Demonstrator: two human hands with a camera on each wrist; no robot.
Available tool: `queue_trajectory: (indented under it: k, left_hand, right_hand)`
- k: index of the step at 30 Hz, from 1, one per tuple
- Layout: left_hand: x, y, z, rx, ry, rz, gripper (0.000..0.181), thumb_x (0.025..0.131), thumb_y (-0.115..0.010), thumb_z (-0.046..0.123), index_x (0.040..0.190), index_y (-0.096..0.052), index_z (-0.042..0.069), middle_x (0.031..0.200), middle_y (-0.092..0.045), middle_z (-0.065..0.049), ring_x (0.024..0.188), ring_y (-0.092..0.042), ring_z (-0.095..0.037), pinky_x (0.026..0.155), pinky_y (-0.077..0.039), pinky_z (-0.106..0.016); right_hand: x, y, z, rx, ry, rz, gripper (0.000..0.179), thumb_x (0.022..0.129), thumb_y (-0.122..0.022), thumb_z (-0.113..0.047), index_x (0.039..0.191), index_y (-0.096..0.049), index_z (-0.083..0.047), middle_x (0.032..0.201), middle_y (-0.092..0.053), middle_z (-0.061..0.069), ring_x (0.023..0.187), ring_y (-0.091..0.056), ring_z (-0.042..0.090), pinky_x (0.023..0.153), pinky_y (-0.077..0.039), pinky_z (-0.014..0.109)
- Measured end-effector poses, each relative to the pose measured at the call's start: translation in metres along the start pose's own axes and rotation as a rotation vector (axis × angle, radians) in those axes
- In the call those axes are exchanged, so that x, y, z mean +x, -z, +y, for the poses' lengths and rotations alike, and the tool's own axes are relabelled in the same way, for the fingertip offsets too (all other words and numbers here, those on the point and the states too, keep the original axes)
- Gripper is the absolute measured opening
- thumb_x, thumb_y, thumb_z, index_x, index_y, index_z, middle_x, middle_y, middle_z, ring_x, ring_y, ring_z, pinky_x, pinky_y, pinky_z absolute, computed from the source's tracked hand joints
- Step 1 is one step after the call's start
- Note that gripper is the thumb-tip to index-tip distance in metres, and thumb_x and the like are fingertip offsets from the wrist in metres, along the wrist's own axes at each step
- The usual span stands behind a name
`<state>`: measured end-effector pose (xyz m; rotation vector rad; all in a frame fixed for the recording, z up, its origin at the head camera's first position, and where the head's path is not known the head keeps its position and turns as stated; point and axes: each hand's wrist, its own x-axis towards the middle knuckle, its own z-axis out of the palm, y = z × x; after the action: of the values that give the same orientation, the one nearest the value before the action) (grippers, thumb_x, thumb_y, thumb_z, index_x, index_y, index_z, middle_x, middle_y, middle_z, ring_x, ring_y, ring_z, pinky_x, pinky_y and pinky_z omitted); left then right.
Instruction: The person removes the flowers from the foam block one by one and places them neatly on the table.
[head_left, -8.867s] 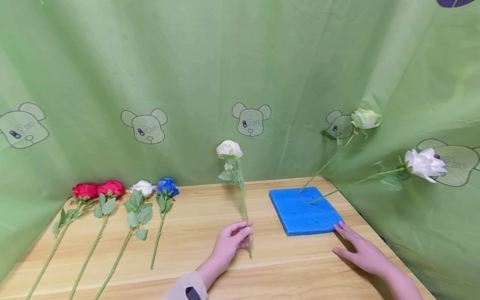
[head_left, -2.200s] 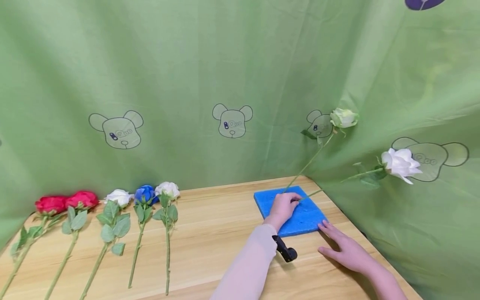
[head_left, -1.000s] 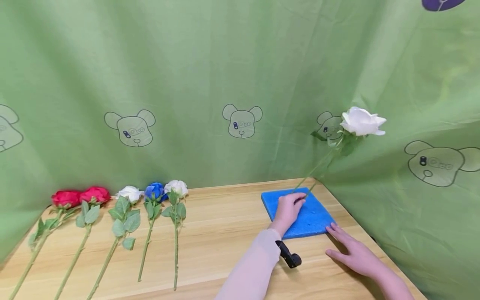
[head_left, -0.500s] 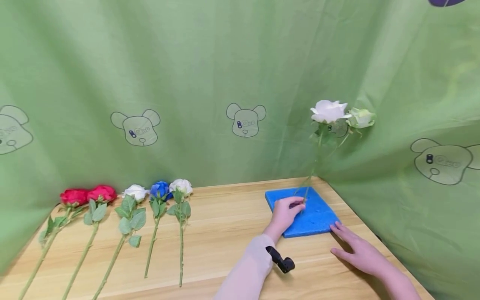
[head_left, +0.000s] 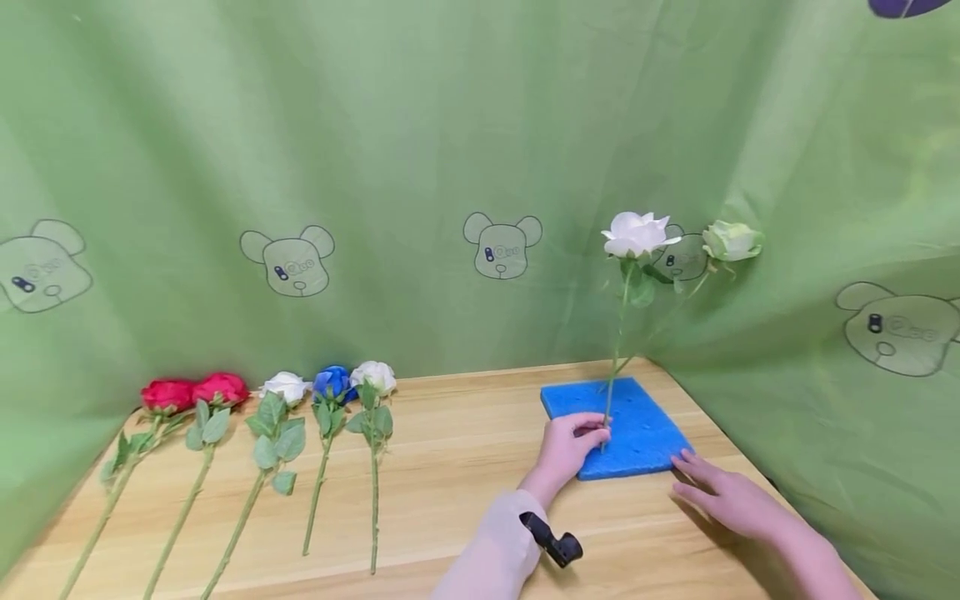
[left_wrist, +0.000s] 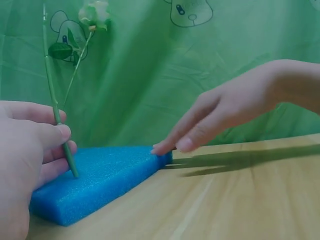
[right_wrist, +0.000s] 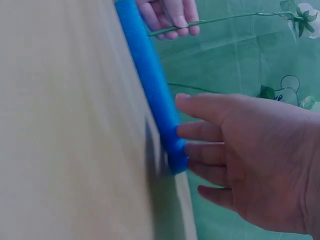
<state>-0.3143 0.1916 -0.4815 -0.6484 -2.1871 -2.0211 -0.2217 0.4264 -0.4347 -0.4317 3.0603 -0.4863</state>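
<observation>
My left hand (head_left: 564,451) pinches the stem of a white rose (head_left: 636,234) between thumb and fingers. The rose stands nearly upright, and its stem's lower end meets the front left part of a blue foam block (head_left: 647,435). In the left wrist view the stem (left_wrist: 53,95) runs down past the fingertips to the foam's top. With fingers extended, my right hand (head_left: 733,500) touches the foam's front right corner. Behind, a pale green rose (head_left: 731,242) leans right, its stem rising from the foam's back part.
On the left of the wooden table (head_left: 450,492) lie two red roses (head_left: 220,388), a white rose (head_left: 285,387), a blue rose (head_left: 333,382) and a cream flower (head_left: 373,377) in a row. A green curtain (head_left: 405,167) encloses the back and sides.
The cream flower, earlier in my left hand, now lies at the row's right end. The white rose, which leaned far right from the foam, has moved left and forward in my left hand.
</observation>
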Motion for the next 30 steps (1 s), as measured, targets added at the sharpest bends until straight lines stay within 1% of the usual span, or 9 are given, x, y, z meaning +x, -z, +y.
queue_trajectory:
  k: [5, 9, 11, 16, 18, 21, 24, 26, 30]
  left_hand:
    - [-0.013, 0.007, 0.002, -0.033, 0.016, -0.008, 0.022, 0.089, -0.071, 0.015, 0.109, -0.074, 0.006, 0.103, -0.076, -0.006, 0.087, -0.068, 0.0, 0.077, -0.054, -0.011]
    - [-0.025, 0.013, 0.005, -0.08, 0.038, 0.001, 0.022, 0.089, -0.071, 0.014, 0.109, -0.073, 0.006, 0.102, -0.076, -0.007, 0.085, -0.068, 0.001, 0.075, -0.056, -0.012]
    - [-0.033, 0.016, 0.007, -0.127, 0.053, 0.005, 0.022, 0.088, -0.071, 0.012, 0.109, -0.073, 0.004, 0.102, -0.075, -0.01, 0.084, -0.069, -0.001, 0.074, -0.058, -0.015]
    - [-0.053, 0.027, 0.013, -0.286, 0.104, 0.018, 0.023, 0.087, -0.07, 0.004, 0.109, -0.071, -0.003, 0.104, -0.072, -0.022, 0.083, -0.072, -0.009, 0.077, -0.061, -0.027]
    - [-0.061, 0.032, 0.016, -0.328, 0.125, 0.025, 0.024, 0.086, -0.07, 0.001, 0.109, -0.07, -0.005, 0.106, -0.071, -0.025, 0.082, -0.072, -0.01, 0.079, -0.061, -0.031]
    - [-0.072, 0.042, 0.019, -0.346, 0.156, 0.037, 0.026, 0.085, -0.071, 0.0, 0.11, -0.069, -0.007, 0.104, -0.07, -0.026, 0.08, -0.07, -0.008, 0.08, -0.061, -0.032]
    - [-0.081, 0.054, 0.021, -0.349, 0.192, 0.049, 0.029, 0.084, -0.071, 0.002, 0.111, -0.067, -0.009, 0.101, -0.071, -0.022, 0.08, -0.069, -0.007, 0.079, -0.061, -0.031]
    - [-0.087, 0.063, 0.022, -0.35, 0.207, 0.055, 0.031, 0.085, -0.071, 0.002, 0.112, -0.066, -0.01, 0.1, -0.071, -0.02, 0.08, -0.069, -0.008, 0.079, -0.061, -0.03]
    - [-0.099, 0.078, 0.024, -0.344, 0.218, 0.054, 0.031, 0.085, -0.07, 0.003, 0.113, -0.066, -0.009, 0.101, -0.071, -0.021, 0.082, -0.071, -0.01, 0.079, -0.061, -0.028]
  right_hand:
    - [0.01, 0.008, -0.002, -0.02, 0.021, -0.006, 0.048, 0.102, -0.047, -0.031, 0.132, -0.055, 0.006, 0.138, -0.049, 0.032, 0.12, -0.05, 0.056, 0.097, -0.043, 0.066]
    - [0.017, 0.011, -0.004, -0.032, 0.0, -0.023, 0.049, 0.103, -0.045, -0.031, 0.129, -0.057, 0.008, 0.135, -0.051, 0.033, 0.121, -0.05, 0.056, 0.099, -0.043, 0.065]
    - [0.018, 0.011, -0.004, -0.044, 0.003, -0.025, 0.047, 0.103, -0.046, -0.03, 0.129, -0.057, 0.008, 0.134, -0.052, 0.033, 0.119, -0.051, 0.055, 0.098, -0.043, 0.065]
    - [0.016, 0.011, -0.003, -0.042, 0.022, -0.013, 0.044, 0.101, -0.05, -0.027, 0.128, -0.059, 0.006, 0.134, -0.052, 0.034, 0.119, -0.052, 0.055, 0.097, -0.044, 0.065]
    - [0.015, 0.011, -0.003, -0.041, 0.027, -0.006, 0.043, 0.101, -0.05, -0.026, 0.128, -0.059, 0.006, 0.134, -0.052, 0.034, 0.119, -0.051, 0.055, 0.097, -0.044, 0.065]
    - [0.015, 0.012, -0.002, -0.044, 0.024, 0.001, 0.043, 0.101, -0.05, -0.027, 0.128, -0.059, 0.006, 0.133, -0.052, 0.034, 0.119, -0.051, 0.055, 0.097, -0.044, 0.065]
    - [0.016, 0.011, -0.001, -0.045, 0.018, 0.008, 0.043, 0.101, -0.049, -0.026, 0.128, -0.059, 0.006, 0.133, -0.052, 0.034, 0.119, -0.05, 0.056, 0.096, -0.044, 0.065]
    - [0.016, 0.01, 0.0, -0.044, 0.016, 0.012, 0.043, 0.101, -0.049, -0.026, 0.128, -0.059, 0.006, 0.133, -0.052, 0.034, 0.12, -0.05, 0.056, 0.096, -0.044, 0.065]
    - [0.018, 0.006, 0.002, -0.044, 0.027, 0.025, 0.041, 0.101, -0.051, -0.025, 0.127, -0.06, 0.006, 0.132, -0.053, 0.033, 0.119, -0.051, 0.055, 0.097, -0.044, 0.065]
